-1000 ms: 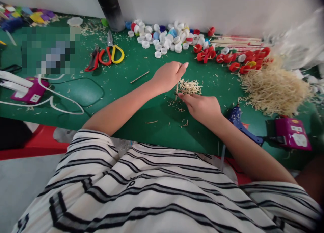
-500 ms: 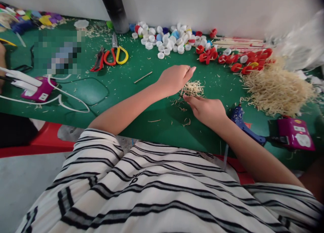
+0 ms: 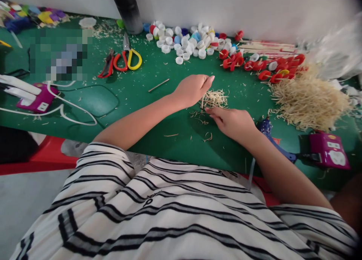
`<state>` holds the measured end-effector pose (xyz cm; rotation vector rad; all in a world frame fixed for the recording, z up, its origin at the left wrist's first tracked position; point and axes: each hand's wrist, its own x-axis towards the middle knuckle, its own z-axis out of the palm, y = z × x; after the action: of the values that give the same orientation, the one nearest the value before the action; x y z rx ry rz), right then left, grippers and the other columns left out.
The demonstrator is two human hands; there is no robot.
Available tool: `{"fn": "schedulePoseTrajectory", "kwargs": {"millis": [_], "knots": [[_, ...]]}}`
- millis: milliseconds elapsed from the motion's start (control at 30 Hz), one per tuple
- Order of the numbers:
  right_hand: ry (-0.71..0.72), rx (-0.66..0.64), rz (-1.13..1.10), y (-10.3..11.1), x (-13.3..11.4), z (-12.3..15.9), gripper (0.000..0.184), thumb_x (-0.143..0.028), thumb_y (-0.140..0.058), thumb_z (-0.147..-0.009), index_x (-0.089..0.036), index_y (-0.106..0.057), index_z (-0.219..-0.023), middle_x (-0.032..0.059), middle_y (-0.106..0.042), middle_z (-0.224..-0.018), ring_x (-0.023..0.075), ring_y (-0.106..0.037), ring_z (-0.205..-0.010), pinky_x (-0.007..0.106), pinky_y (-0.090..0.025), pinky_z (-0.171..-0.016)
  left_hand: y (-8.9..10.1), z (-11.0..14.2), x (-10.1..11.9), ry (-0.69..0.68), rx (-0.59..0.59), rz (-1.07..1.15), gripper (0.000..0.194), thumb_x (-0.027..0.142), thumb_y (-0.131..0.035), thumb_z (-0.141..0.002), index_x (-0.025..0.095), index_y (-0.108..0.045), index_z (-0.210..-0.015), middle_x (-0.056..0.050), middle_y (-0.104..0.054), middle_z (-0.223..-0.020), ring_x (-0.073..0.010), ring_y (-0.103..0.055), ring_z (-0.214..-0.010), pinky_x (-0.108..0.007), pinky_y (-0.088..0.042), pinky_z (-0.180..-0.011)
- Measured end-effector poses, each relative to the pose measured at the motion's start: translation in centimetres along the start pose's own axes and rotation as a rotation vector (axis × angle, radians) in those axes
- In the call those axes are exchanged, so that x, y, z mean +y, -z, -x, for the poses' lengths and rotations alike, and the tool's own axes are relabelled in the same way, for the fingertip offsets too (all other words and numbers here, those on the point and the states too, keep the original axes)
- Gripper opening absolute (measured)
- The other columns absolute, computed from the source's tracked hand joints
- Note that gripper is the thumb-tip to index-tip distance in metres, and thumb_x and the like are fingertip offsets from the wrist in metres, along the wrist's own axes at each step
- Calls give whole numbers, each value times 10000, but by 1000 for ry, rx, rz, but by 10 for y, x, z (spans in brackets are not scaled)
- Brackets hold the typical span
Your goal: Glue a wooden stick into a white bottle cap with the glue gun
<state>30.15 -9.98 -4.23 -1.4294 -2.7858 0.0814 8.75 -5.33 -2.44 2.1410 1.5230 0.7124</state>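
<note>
Head view: work seems midway, with curled shavings (image 3: 217, 98) already heaped beside the hands and a stick (image 3: 202, 101) between them above the green table (image 3: 135, 113); how much remains to pare cannot be told. Clenched, the left hand (image 3: 192, 89) appears to grip the stick's upper end; the right hand (image 3: 236, 125) pinches a small dark thing (image 3: 204, 108) at its lower part. Pale, thin and straight, the stick stands nearly upright, its ends hidden.

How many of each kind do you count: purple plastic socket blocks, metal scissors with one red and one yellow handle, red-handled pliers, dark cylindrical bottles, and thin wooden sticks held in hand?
Socket blocks: 2
Scissors: 1
Pliers: 1
Bottle: 1
Held stick: 1
Total: 6
</note>
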Motion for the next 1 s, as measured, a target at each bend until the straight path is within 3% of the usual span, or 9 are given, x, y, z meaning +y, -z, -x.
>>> {"fn": "schedulePoseTrajectory", "kwargs": {"millis": [167, 333, 600, 733, 1000], "knots": [[-6, -86, 14, 5, 7, 1, 431, -369, -471, -1095, -331, -757, -1416, 31, -876, -1142, 252, -791, -905, 327, -381, -636, 2, 5, 10, -41, -20, -40, 458, 364, -336, -1146, 243, -478, -728, -2, -409, -631, -182, -386, -604, -377, -282, -684], [3, -87, 24, 8, 11, 2, 426, -356, -475, -1087, -364, -776, -1389, 6, -866, -1212, 247, -790, -940, 324, -378, -628, 2, 1, 11, -34, -28, -44, 459, 354, -346, -1146, 233, -517, -737, -2, -413, -625, -181, -393, -599, -376, -288, -681], [22, 83, 7, 6, 10, 2, 409, -377, -485, -1095, -376, -811, -1342, -1, -862, -1221, 219, -774, -946, 312, -339, -608, 6, -3, 11, -72, -129, 73, 440, 356, -370, -1143, 249, -357, -717, 8, -381, -631, -161, -348, -580, -391, -265, -658], [40, 84, -21, 8, 11, 2, 401, -361, -496, -1091, -372, -821, -1325, -1, -859, -1231, 209, -771, -974, 305, -334, -611, 10, -4, 7, -59, -174, 128, 454, 375, -377, -1146, 253, -302, -715, 18, -335, -632, -154, -306, -573, -402, -252, -655], [34, 34, -23, 9, 8, 2, 412, -386, -468, -1112, -373, -817, -1333, 2, -854, -1263, 224, -783, -987, 313, -382, -621, 10, -6, 3, 38, -155, 142, 451, 375, -364, -1150, 260, -300, -719, 27, -314, -614, -157, -288, -571, -420, -252, -679]]}}
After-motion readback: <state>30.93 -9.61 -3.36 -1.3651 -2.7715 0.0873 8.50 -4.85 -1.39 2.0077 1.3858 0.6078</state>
